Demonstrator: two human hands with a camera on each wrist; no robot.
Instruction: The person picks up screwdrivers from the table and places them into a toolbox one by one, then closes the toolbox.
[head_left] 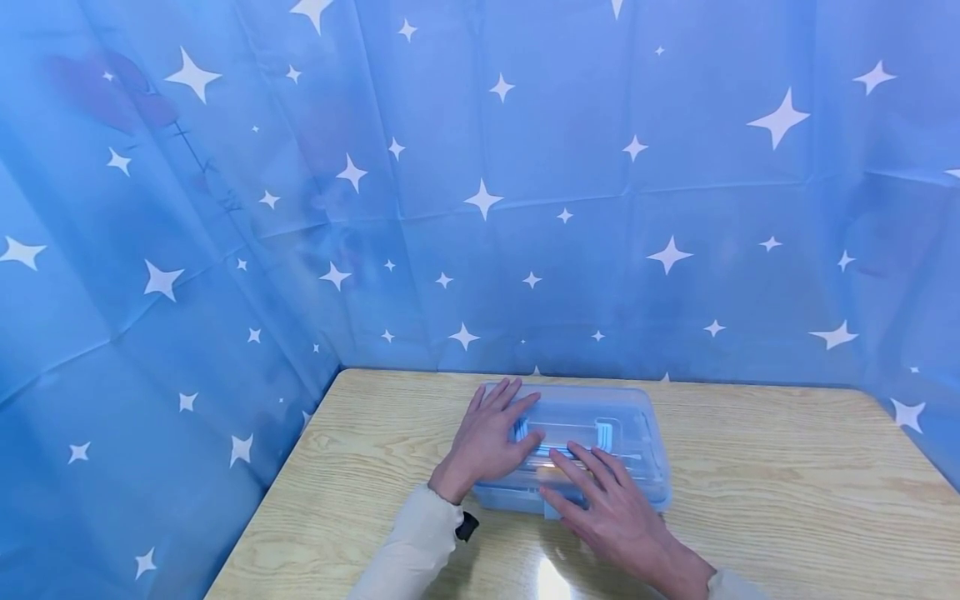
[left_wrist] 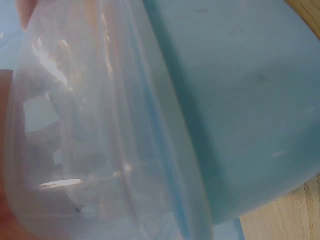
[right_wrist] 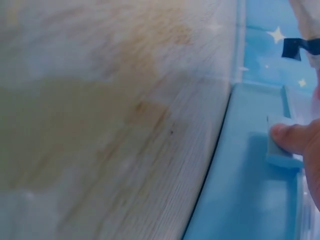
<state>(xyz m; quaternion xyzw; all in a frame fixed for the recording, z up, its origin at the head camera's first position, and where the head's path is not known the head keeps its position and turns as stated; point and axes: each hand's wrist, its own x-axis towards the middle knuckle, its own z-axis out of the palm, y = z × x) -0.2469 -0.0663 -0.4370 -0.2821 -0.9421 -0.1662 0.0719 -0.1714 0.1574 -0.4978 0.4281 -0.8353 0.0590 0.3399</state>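
Note:
A storage box (head_left: 577, 400) with a clear lid (left_wrist: 65, 130) and a light blue base (left_wrist: 250, 100) stands closed on the table. My left hand (head_left: 486, 437) rests flat over the lid's left end, fingers pointing away from me. Over the front right of the lid lies my right hand (head_left: 611, 517), its fingers spread and nearly straight. In the right wrist view its thumb (right_wrist: 290, 137) presses on the front latch (right_wrist: 280, 159). A folded handle (head_left: 604, 435) shows on top of the lid between the hands. Contents are blurred behind the plastic.
The box sits near the back of a wood-grain table (head_left: 787, 467). Behind and to the left hangs a blue curtain (head_left: 570, 125) with white stars. A black band (head_left: 467, 527) shows at my left wrist.

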